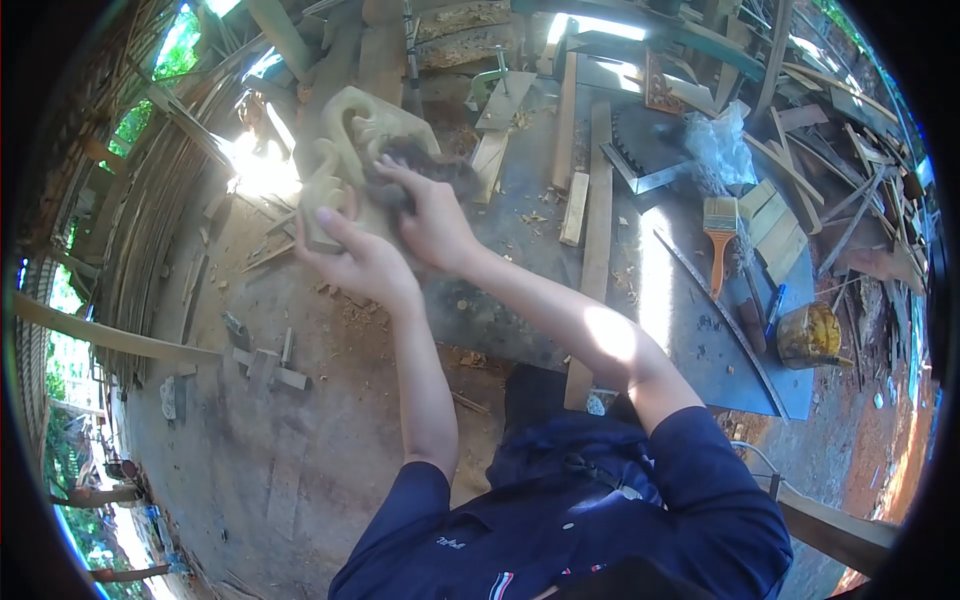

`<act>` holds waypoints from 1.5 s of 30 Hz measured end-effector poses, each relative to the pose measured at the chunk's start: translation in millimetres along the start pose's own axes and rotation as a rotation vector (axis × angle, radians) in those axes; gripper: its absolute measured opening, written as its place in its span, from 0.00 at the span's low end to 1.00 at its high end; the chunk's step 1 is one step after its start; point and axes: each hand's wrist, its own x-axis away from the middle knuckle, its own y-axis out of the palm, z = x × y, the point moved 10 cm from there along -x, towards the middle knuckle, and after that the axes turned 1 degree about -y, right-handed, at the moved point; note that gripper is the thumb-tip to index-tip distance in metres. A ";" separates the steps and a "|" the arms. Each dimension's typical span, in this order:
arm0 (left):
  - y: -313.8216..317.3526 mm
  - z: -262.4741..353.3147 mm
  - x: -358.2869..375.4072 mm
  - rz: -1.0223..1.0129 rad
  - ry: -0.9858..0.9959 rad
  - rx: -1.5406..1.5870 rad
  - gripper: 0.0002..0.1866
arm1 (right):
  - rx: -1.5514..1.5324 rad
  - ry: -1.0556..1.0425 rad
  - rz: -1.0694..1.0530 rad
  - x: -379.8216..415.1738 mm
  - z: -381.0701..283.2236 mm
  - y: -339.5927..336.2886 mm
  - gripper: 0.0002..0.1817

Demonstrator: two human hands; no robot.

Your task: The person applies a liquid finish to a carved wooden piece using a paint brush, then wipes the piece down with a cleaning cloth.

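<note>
A pale carved wooden panel [340,125] with raised scrolls and curls is held up, tilted, over the work area. My left hand [358,258] grips its lower edge, with the thumb on the near face and the fingers partly hidden behind the wood. My right hand [432,222] is closed on a dark, fuzzy, brush-like clump [445,175] pressed against the carved face. Motion smears the clump, so I cannot tell its exact kind. Haze, like fine dust, hangs around both hands.
To the right, a paintbrush [720,240] with an orange handle, a blue pen [775,310] and a stained yellow pot [808,335] rest on a grey tabletop [690,370]. A metal square [640,180], a clear plastic bag [722,145], long wooden strips [597,200] and shavings lie about.
</note>
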 end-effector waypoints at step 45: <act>47.4 -10.1 225.0 -0.957 -0.344 -0.239 0.19 | -0.359 0.898 0.437 181.7 125.1 -425.9 0.18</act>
